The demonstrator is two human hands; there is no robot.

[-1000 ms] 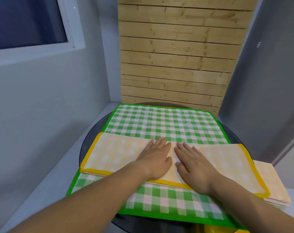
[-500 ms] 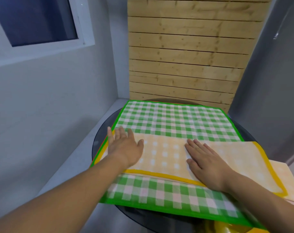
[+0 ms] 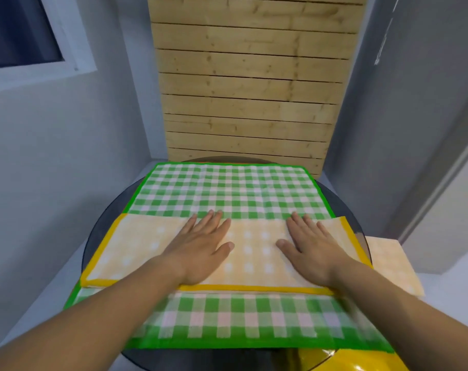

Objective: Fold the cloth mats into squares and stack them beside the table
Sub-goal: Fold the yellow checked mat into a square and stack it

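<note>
The left hand [image 3: 200,247] lies flat, palm down, fingers straight and close together, gripping nothing. The right hand [image 3: 310,247] lies the same way, thumb spread inward. Both rest on the yellow mat [image 3: 136,250], near its middle and a little apart, with their fingertips reaching its far edge.

The yellow mat is folded into a long strip that runs left to right, with a darker yellow border along its left, near and right edges. It lies flat across the green mat [image 3: 227,191], which is spread open beneath it and shows as a wide checked band beyond the strip and a narrower one nearer the person.

The green mat covers most of the round dark glass counter [image 3: 99,231], whose rim shows at the left, right and near sides. Just off the counter's right edge lies a folded mat [image 3: 388,266], pale yellow; how many layers it has I cannot tell. A glossy yellow thing [image 3: 361,362] shows at the lower right, partly under the glass.

Behind the counter stands a wood panel [image 3: 243,89] between grey walls, and a window [image 3: 21,30] sits at the upper left.
</note>
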